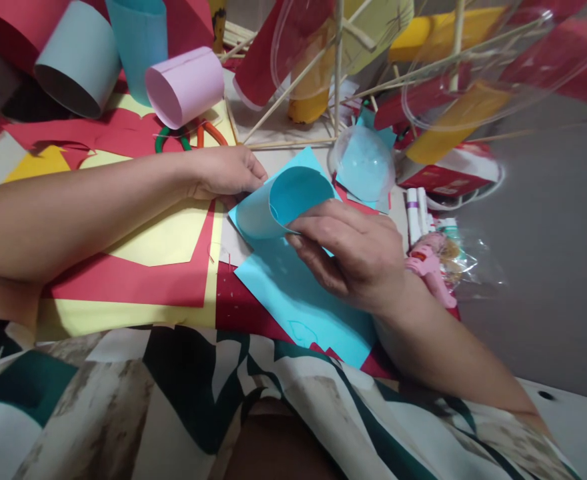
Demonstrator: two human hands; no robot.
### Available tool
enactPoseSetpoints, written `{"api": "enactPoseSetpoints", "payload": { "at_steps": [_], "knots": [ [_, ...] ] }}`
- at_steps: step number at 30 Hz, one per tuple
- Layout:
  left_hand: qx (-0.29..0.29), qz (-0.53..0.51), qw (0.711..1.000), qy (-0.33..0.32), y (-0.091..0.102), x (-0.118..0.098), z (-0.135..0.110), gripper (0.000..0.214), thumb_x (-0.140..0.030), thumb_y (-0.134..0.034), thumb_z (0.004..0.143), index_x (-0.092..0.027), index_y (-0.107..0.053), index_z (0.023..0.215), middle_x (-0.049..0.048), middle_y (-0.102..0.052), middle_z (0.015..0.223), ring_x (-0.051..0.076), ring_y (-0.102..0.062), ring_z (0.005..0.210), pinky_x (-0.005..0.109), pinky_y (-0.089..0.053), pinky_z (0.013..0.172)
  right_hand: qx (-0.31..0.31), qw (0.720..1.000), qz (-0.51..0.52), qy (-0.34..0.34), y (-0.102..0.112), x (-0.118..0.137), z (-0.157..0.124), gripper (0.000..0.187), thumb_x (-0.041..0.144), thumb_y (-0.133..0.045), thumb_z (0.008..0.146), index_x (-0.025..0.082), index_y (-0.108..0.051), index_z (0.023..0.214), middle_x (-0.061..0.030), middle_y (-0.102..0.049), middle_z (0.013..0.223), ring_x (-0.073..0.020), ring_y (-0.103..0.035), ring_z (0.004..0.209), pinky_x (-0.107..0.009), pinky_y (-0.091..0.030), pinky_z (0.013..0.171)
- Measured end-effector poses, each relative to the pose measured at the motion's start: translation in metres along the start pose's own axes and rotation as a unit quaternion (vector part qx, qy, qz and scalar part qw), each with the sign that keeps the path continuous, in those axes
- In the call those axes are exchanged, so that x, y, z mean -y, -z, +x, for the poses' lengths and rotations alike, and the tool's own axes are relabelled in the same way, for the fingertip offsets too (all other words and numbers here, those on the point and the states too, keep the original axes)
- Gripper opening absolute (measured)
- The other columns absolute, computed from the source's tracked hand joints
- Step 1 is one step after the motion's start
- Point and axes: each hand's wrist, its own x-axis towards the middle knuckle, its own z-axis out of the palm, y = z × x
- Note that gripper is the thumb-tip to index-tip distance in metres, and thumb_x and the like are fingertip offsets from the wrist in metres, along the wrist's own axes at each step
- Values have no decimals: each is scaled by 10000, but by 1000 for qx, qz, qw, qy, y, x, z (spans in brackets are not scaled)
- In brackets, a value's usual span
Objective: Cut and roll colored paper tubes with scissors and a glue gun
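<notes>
A light-blue paper tube (256, 212) lies tilted over light-blue paper, its round mouth turned toward my right side. My right hand (358, 250) pinches the rim of that mouth between thumb and fingers. At the tube's other end, my left hand (226, 175) has its fingers bent in at the edge of the blue paper; some fingertips are hidden below the palm. A larger blue sheet (318, 300) spreads beneath my right hand, with a small outline drawn near its lower edge. A clear plastic dome (364, 163) rests just beyond the tube.
Red and yellow paper sheets (153, 233) lie under my left forearm, with green and orange scissor handles (172, 139) above. Pink (186, 87), grey (78, 60) and other paper tubes stand behind. A wooden-stick frame (337, 73) rises at the back. Markers (413, 213) and a pink glue gun (431, 270) sit right.
</notes>
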Motion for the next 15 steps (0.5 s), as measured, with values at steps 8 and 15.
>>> {"api": "enactPoseSetpoints", "payload": {
  "at_steps": [8, 15],
  "knots": [
    [10, -18, 1000, -15, 2, 2, 0, 209, -62, -707, 765, -136, -667, 573, -17, -556, 473, 141, -685, 610, 247, -572, 678, 3, 1000, 5, 17, 0, 2, -3, 51, 179, -556, 1027, 213, -589, 1046, -27, -690, 826, -141, -668, 703, -256, -483, 568],
    [18, -24, 999, -38, 4, 6, 3, 204, -149, -814, 735, -133, -689, 574, 26, -607, 505, 175, -691, 572, 306, -584, 658, -7, 1000, 15, 12, -3, 2, -4, 61, 180, -537, 1036, 219, -571, 1070, -26, -691, 815, -145, -668, 689, -266, -492, 573]
  ]
}}
